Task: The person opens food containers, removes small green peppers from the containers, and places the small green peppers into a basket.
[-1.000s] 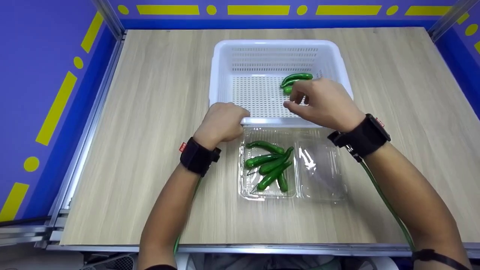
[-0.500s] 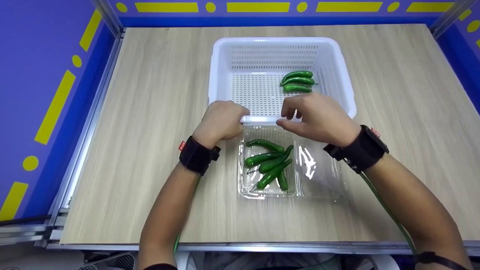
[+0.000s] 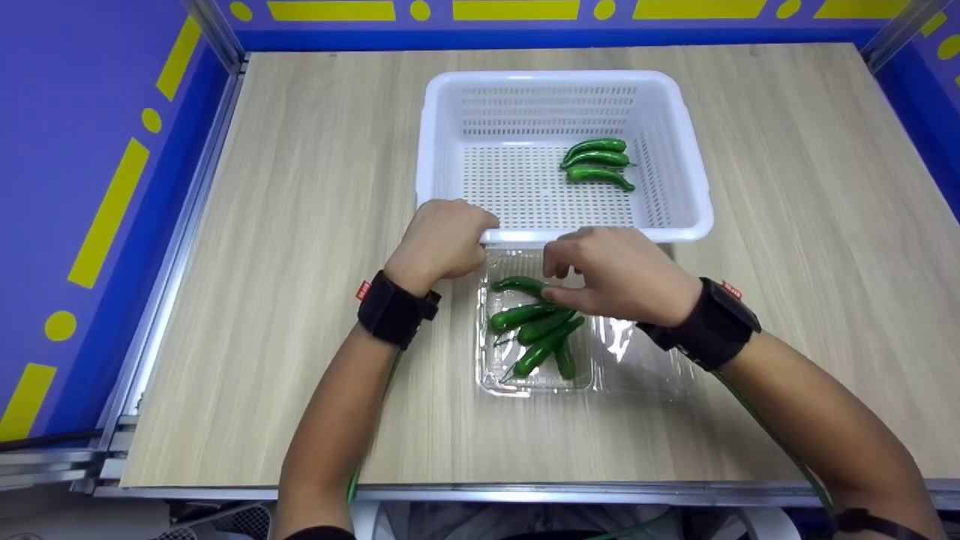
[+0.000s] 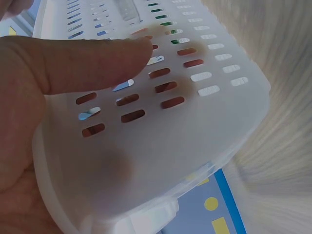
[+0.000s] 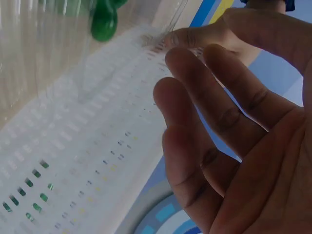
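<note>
A white slotted plastic basket stands at the back with three green chili peppers on its floor. My left hand grips its front rim near the left corner. In the left wrist view the thumb lies on the outside of the basket wall, and the other fingers show through the slots from within. My right hand hovers over a clear plastic container, fingers loosely bent and holding nothing. Several green chili peppers lie in the container's left half, partly hidden by this hand.
The container's clear lid lies folded out to the right. Both it and the container sit on the wood-grain table, close in front of the basket. A metal edge runs along the table's front, and blue panels wall it in.
My right hand has moved from over the basket back toward me, over the clear container, uncovering the peppers in the basket. My left hand has stayed on the rim.
</note>
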Demonstrator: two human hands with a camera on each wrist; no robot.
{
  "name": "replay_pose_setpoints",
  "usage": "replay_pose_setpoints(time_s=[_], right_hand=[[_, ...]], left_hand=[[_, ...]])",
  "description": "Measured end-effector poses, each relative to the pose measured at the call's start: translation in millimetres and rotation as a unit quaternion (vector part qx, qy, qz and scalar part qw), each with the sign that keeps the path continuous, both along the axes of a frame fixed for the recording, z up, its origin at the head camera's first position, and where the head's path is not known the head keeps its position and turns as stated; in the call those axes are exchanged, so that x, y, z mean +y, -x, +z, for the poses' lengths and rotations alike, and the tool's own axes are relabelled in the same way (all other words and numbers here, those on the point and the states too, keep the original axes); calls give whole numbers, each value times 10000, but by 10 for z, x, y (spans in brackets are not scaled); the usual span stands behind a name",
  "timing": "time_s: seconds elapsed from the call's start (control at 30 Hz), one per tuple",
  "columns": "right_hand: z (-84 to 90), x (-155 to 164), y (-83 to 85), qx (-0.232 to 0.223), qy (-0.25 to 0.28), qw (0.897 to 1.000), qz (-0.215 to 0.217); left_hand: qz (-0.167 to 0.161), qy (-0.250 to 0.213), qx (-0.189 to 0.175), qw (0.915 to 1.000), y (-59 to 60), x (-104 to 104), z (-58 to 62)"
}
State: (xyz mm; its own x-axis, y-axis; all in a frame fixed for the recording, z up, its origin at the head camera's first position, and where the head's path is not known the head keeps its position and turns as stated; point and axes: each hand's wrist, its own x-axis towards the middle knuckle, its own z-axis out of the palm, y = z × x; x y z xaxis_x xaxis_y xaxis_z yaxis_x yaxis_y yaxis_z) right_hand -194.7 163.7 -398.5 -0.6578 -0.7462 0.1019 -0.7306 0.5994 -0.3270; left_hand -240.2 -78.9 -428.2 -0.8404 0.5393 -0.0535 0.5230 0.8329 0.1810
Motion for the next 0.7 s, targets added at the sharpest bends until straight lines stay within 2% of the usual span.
replay_pose_setpoints(time_s=[0.5, 0.7], right_hand=[[-182, -118, -224, -186, -715, 9949, 690], [-248, -152, -293, -264, -840, 9911, 994]], left_hand=[[39, 18, -143, 9999, -14, -1, -10], [68, 16, -179, 9998, -15, 6, -1]])
